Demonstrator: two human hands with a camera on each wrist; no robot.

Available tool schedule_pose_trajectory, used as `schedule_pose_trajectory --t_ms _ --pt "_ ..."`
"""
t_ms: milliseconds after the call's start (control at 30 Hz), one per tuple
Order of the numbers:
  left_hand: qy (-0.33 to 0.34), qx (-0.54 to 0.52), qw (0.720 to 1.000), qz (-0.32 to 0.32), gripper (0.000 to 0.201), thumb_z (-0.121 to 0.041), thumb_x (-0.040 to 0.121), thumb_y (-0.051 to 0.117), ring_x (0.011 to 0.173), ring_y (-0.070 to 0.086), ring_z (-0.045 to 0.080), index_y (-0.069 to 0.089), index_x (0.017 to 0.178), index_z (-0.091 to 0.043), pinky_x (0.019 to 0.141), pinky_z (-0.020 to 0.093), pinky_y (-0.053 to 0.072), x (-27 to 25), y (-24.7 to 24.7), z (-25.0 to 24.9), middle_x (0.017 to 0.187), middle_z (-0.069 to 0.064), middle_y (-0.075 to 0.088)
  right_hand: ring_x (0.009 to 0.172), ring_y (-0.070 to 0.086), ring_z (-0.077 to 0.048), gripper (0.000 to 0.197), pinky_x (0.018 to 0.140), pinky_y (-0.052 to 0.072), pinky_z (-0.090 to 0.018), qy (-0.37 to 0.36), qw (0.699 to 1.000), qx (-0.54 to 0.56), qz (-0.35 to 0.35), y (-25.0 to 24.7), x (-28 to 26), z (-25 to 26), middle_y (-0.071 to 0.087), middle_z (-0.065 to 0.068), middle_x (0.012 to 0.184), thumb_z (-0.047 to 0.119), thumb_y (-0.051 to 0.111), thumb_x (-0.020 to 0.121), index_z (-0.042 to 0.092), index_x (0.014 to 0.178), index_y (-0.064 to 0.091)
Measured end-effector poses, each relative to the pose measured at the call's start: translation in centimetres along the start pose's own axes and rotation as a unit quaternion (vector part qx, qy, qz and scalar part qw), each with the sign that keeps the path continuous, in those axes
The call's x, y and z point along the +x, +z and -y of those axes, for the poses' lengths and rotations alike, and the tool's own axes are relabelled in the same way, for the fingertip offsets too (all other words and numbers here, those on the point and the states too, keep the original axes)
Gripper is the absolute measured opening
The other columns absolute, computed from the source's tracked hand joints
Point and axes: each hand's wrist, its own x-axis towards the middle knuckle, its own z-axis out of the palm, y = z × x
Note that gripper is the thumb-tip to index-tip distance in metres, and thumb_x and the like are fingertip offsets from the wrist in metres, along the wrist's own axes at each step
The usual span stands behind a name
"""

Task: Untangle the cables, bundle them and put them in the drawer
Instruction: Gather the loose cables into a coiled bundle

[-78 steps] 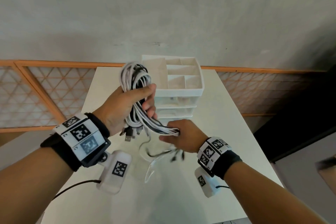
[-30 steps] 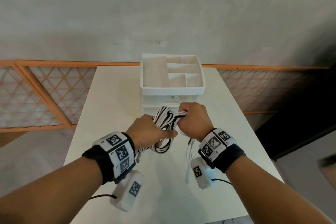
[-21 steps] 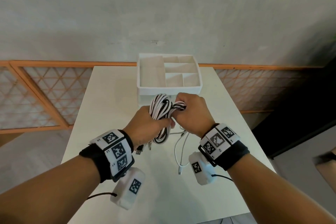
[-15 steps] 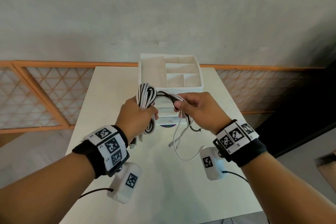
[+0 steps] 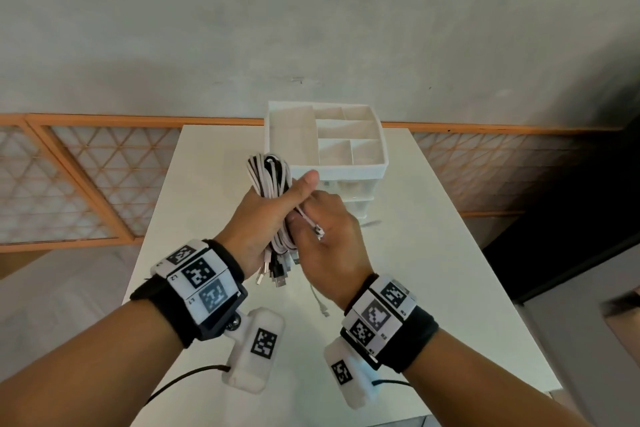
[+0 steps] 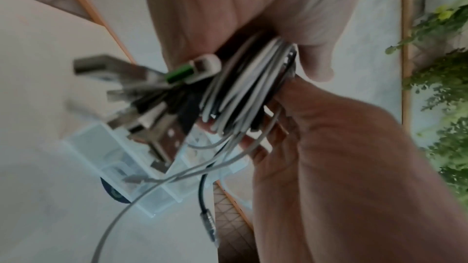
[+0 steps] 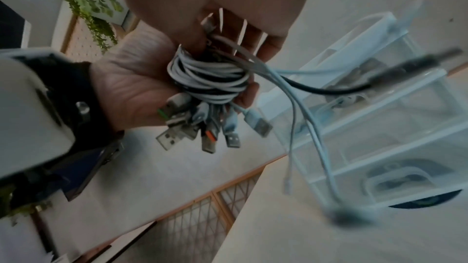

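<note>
Above the white tabletop, in front of the drawer unit, the left hand clenches a coiled bundle of cables, its fingers curled round the middle of the coil and the thumb laid across the front. The bundle mixes smooth white cords with black ones, wound into tight rounded loops that stand up past the thumb; a cluster of flat metal USB plugs hangs from its lower end. The right hand sits just beside it, touching it, fingers bent round loose white and black strands that trail from the coil, one small connector lying over its knuckles. The drawer unit is boxy white plastic with translucent drawer fronts and an open tray of rectangular compartments on top.
</note>
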Motion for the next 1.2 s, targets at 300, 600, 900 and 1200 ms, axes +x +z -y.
schedule_pose_trajectory --t_ms 300,600,900,1200 --pt "0.057 0.008 0.995 -0.085 0.019 -0.006 0.081 0.067 0.073 0.061 0.031 0.066 0.097 0.004 0.064 0.042 0.052 0.3 -0.3 -0.4 0.083 0.021 0.06 0.111 0.059 -0.025 0.062 0.103 0.044 -0.049 0.059 0.985 0.014 0.164 -0.6 -1.1 -1.3 0.064 -0.005 0.118 0.04 0.046 0.099 0.037 0.156 0.024" --pt "0.151 0.039 0.984 -0.088 0.01 0.0 0.077 0.069 0.072 0.067 0.031 0.068 0.079 -0.01 0.073 0.052 0.058 0.8 0.0 -1.6 0.071 0.013 0.067 0.075 0.071 -0.006 0.089 0.076 0.054 -0.015 0.104 0.991 0.038 0.073 -2.9 -1.2 -2.5 0.072 0.011 0.08 0.002 0.065 0.092 0.039 0.156 0.017" --pt "0.137 0.012 0.99 0.04 0.022 0.0 0.073 0.063 0.07 0.064 0.033 0.061 0.095 -0.004 0.075 0.048 0.053 1.2 -1.6 -2.2 0.075 0.014 0.061 0.053 0.046 -0.01 0.035 0.057 0.042 -0.025 0.214 0.96 0.007 0.178 -3.9 -0.9 -2.7 0.052 0.007 0.058 0.039 0.072 0.09 0.007 0.077 0.066" --pt "0.048 0.41 0.891 0.19 0.007 -0.019 0.072 0.071 0.072 0.066 0.019 0.066 0.078 -0.02 0.069 0.034 0.056 -0.6 0.3 -0.5 0.073 -0.002 0.069 0.074 0.063 -0.024 0.01 0.064 0.046 -0.032 0.095 0.926 -0.265 0.252 -4.5 3.4 -3.7 0.068 -0.005 0.079 0.02 0.064 0.079 0.012 0.085 0.064"
